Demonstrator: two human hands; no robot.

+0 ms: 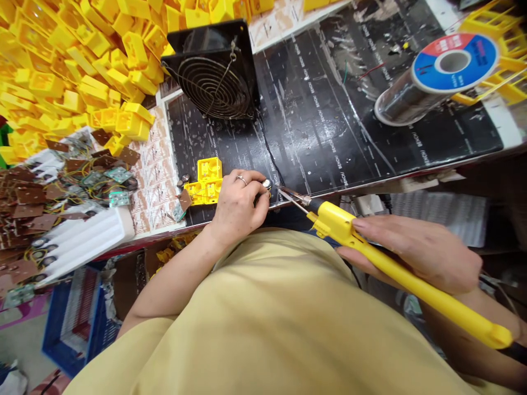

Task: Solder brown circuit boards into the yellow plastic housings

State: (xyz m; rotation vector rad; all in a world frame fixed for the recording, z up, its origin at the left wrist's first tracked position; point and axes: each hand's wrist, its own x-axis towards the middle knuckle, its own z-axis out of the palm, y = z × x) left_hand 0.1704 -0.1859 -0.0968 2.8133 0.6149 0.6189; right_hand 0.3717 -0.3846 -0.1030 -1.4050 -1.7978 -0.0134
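Observation:
My left hand, a ring on one finger, pinches a small round metal part at the near edge of the black bench mat. My right hand grips a yellow soldering iron. Its metal tip points left and nearly touches the metal part. A thin solder wire runs beside the tip. Just left of my left hand lies a yellow plastic housing with open compartments.
A black fan stands at the mat's far left. A solder spool lies at the far right beside a yellow crate. Several yellow housings are piled at the left. Brown circuit boards and a white tray sit nearer.

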